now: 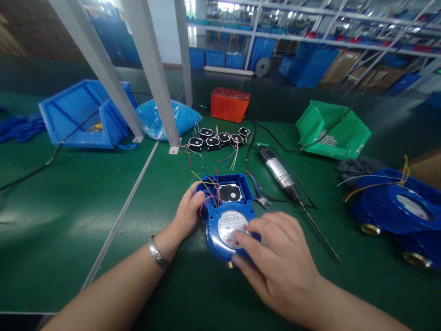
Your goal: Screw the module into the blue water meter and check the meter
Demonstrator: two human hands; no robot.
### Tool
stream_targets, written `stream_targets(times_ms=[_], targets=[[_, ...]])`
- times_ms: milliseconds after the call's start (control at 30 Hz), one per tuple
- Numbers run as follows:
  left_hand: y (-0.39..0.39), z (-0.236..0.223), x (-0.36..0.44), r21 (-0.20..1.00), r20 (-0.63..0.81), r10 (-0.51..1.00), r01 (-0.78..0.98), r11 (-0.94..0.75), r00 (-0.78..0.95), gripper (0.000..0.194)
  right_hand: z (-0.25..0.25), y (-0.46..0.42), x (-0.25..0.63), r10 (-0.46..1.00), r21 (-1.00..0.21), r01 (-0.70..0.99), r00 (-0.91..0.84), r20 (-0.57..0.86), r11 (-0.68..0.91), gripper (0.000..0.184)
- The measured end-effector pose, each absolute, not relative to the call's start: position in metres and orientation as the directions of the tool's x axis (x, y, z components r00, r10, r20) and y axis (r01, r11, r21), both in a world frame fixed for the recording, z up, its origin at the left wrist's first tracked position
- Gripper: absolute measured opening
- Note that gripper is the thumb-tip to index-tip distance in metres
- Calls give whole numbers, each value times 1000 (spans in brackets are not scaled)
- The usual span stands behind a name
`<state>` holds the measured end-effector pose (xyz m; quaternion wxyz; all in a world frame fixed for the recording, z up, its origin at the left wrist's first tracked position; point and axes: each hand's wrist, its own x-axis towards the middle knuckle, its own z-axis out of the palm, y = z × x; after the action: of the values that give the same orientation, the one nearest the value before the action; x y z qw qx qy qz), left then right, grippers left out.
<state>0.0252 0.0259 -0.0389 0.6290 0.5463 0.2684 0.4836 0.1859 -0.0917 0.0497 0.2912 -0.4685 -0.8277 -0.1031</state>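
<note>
A blue water meter [214,241] with a round counter dial [229,223] is held just above the green bench in front of me. Its upper box is uncovered; inside sit a black module [230,193] and several loose coloured wires. My left hand [189,209] grips the box's left side, thumb on the rim. My right hand [275,257], slightly blurred, bends around the meter's lower right, fingertips over the dial and thumb by the near edge. Anything small beneath those fingers is hidden. Beyond the box lie several black modules with wires [212,143].
A power screwdriver [280,174] with a long bit and pliers [263,201] lie to the right. More blue meters [386,207] stand far right. Behind are a green bin [358,133] of small metal parts, an orange box [230,105], a blue bag [186,120], a blue bin [76,115] and grey posts [151,59].
</note>
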Motion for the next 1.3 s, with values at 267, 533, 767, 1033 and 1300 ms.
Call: stream_targets(times_ms=[267,533,767,1033,1300], targets=[[26,-38,26,949,234,896,-287,-127,377,43,52,-101,169,773,38,904,-386,503,426,27],[21,-34,25,949,159,908,-313,-32,389,48,51,-97,178,837,9,927,-342,427,374,47],[20,-33,25,930,127,901,-367,38,414,47,51,-91,183,848,-28,908,-378,370,417,53],[20,-32,25,930,135,907,-367,23,399,45,46,-96,179,770,-95,841,-436,466,533,25],[20,-35,24,930,122,913,-366,32,389,41,51,-91,182,844,-20,923,-343,412,385,56]])
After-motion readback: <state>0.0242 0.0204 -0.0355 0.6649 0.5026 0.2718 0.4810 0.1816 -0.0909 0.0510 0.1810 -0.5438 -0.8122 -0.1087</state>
